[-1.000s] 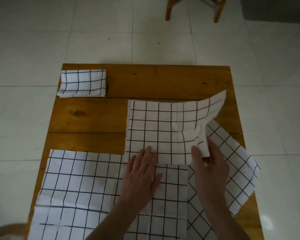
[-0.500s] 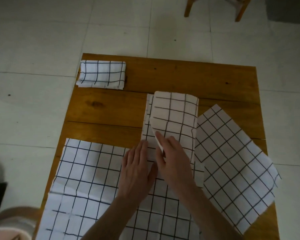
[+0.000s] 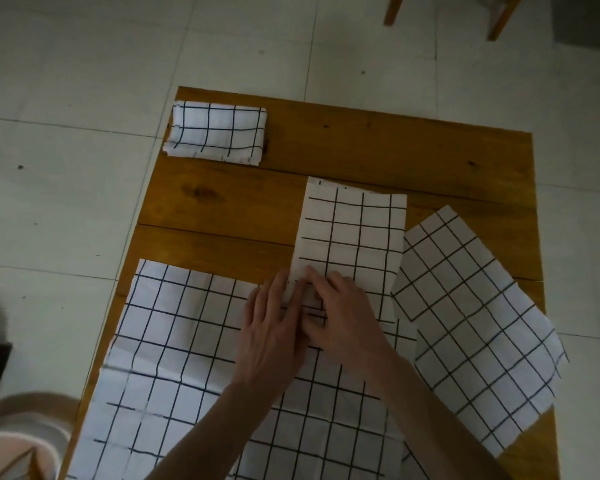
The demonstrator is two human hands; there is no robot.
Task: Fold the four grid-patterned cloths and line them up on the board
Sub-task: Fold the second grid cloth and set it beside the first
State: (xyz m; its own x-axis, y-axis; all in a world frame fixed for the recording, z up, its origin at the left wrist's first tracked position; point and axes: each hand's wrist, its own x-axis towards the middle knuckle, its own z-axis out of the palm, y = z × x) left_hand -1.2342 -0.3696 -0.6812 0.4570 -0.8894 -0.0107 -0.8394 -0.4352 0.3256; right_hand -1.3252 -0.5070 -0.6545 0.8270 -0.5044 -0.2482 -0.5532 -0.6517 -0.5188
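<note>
A wooden board (image 3: 378,150) carries white cloths with a black grid. One small folded cloth (image 3: 217,135) lies at the far left corner. In the middle a cloth folded into a tall narrow strip (image 3: 354,237) lies flat. My left hand (image 3: 274,327) rests flat on its near left corner, fingers straight. My right hand (image 3: 347,313) presses on the strip's near end beside it, fingers bent over the cloth edge. A large spread cloth (image 3: 174,341) lies under both forearms. Another spread cloth (image 3: 471,317) lies askew at the right.
The right cloth hangs over the board's right edge. Bare wood shows at the far right (image 3: 447,161) and left of the strip (image 3: 222,216). Wooden chair legs (image 3: 499,19) stand on the tiled floor beyond. Pale clothing (image 3: 18,445) shows at the lower left.
My right hand carried the cloth's right half over to the left, making the narrow strip, and now presses it down next to my left hand. The camera view shifted left.
</note>
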